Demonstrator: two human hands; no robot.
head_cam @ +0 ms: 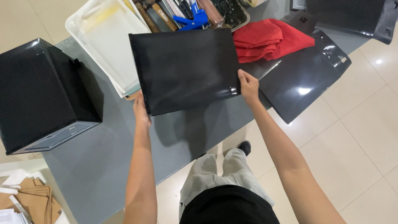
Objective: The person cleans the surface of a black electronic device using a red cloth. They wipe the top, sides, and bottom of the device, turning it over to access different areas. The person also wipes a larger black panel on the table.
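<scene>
Sheet [186,70], black, held above table [103,166] | left hand [141,111] fingers pinching its near-left corner | right hand [248,86] fingers pinching its near-right corner | red cloth [269,39] beyond sheet

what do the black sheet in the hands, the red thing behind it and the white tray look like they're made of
Black sheet, held by the left hand and right hand: likely glossy plastic, since it stays flat and shows glare along its lower edge. Red thing: cloth, matte with soft folds. White tray: probably moulded plastic, semi-matte with a rounded rim and yellowish stains.
</scene>
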